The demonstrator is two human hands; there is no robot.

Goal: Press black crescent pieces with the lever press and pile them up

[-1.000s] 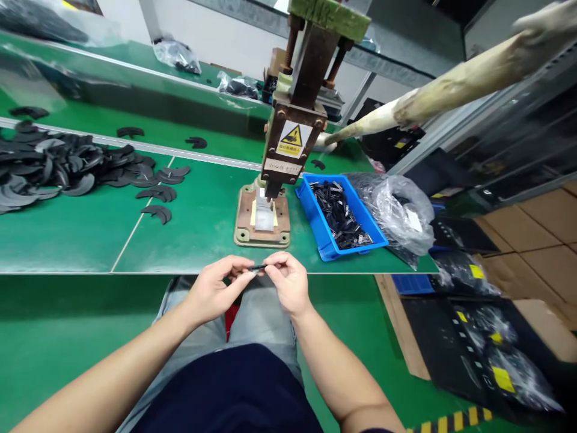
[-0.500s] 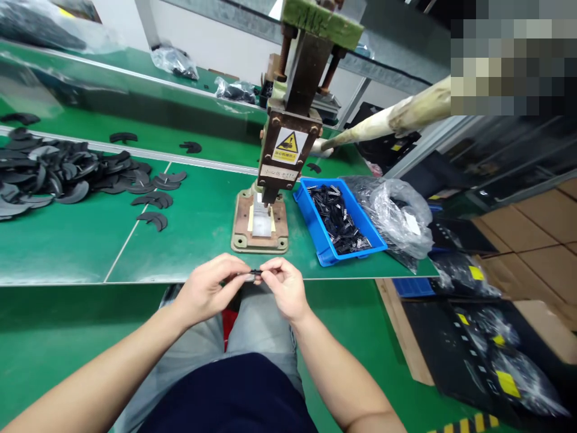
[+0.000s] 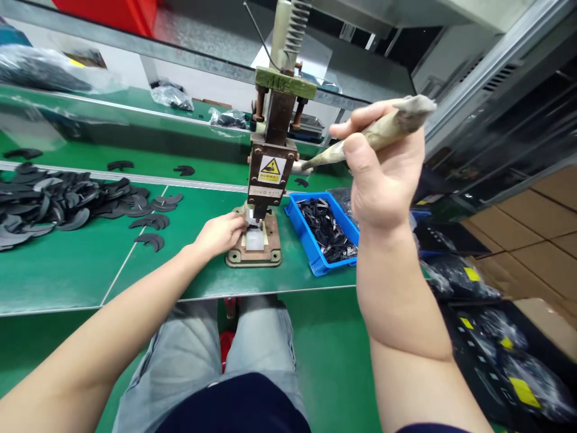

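My left hand [image 3: 222, 233] is at the base of the hand press [image 3: 270, 141], fingers pinching a small black plastic part [image 3: 253, 227] on the metal block [image 3: 255, 240] under the ram [image 3: 260, 211]. The fingertips are close to the ram's lower end, and much of the part is hidden by them. Raised on the right, my right hand [image 3: 386, 171] is closed around the press lever [image 3: 383, 133], which is wrapped in worn pale tape. A yellow warning label [image 3: 271, 168] is on the front of the press.
A blue bin [image 3: 321, 263] with many small black parts stands right of the press. Curved black pieces [image 3: 58, 201] are heaped on the green table [image 3: 198, 207] at left. Bagged parts [image 3: 172, 96] lie on the back shelf. Cardboard boxes [image 3: 532, 234] are stacked at far right.
Both hands were together at the table's front edge, holding the small black part. My left hand has carried it under the ram; my right hand let go and has risen to grip the lever.
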